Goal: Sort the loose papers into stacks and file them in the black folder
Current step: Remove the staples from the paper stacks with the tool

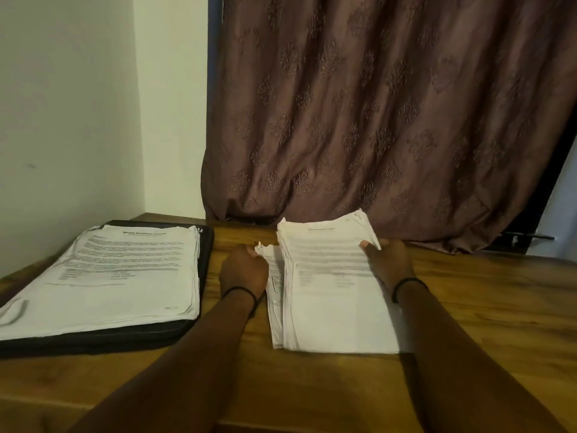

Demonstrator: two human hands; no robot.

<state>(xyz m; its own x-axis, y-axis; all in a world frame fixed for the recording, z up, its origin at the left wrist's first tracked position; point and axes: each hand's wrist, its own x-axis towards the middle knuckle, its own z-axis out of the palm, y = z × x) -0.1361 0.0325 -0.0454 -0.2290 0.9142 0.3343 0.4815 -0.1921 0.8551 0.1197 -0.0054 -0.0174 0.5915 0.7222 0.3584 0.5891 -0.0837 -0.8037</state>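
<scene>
A thick stack of printed papers (331, 295) lies on the wooden table (487, 310) in front of me. My right hand (390, 264) grips its right edge, thumb on the top sheet. My left hand (243, 270) holds the left edge, where a few lower sheets (274, 304) stick out sideways. To the left lies the black folder (206, 264), open flat, with another paper stack (125, 273) resting on it.
A brown patterned curtain (374, 120) hangs right behind the table's far edge. A white wall (68, 120) closes off the left side. Bare wood shows to the right of the papers and along the near edge.
</scene>
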